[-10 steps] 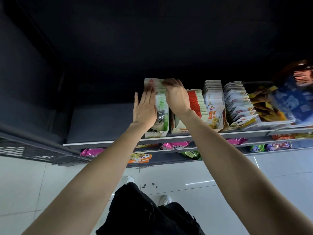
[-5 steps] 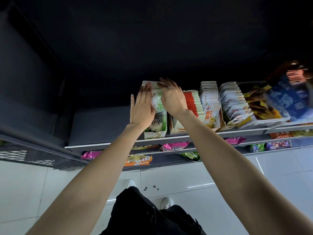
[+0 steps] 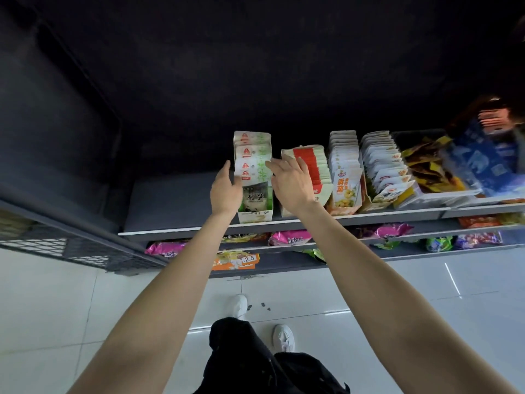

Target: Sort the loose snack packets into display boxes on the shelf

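Both hands, left hand [image 3: 225, 191] and right hand [image 3: 291, 183], have drawn back off the green packets [image 3: 252, 163].

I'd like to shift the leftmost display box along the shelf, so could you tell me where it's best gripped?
Take the green-and-white display box by its two long side walls, near the low front end, coming from the shelf's front edge. It is narrow and deep, so one hand could probably span it. The left side is free; on the right a red-packet box stands close, leaving little finger room.
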Tool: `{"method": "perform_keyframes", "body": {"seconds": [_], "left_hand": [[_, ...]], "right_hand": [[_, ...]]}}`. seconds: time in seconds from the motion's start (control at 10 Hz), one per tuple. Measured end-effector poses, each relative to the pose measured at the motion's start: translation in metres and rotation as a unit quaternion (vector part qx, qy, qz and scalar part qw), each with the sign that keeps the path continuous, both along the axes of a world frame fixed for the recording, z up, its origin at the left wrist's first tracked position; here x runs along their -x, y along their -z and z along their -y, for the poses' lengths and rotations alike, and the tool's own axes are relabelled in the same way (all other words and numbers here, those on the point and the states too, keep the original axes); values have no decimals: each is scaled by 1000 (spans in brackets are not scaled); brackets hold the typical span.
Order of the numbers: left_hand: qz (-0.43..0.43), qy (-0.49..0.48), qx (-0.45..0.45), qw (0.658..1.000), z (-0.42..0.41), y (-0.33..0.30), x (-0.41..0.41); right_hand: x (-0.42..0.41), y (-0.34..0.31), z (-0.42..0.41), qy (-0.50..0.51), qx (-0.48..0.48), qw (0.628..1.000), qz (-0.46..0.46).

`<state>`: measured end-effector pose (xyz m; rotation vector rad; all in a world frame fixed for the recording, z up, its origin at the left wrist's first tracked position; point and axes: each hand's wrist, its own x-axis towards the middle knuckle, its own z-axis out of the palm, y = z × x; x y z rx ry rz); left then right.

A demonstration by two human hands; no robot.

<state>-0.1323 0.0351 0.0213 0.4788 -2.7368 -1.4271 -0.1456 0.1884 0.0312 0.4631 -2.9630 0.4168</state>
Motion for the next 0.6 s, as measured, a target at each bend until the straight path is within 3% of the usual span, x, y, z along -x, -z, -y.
{"method": "perform_keyframes", "body": {"seconds": [0.2,0.4,0.6], "left_hand": [[-1,71,86,994,-12,19,7],[2,126,155,980,6,36,23],[-25,58,33,997,5,7,1]], "right_hand": [[0,1,3,6,-99,995,31],[0,-3,12,26,-84,995,53],[-15,-4,11,50,63,996,-34]]}}
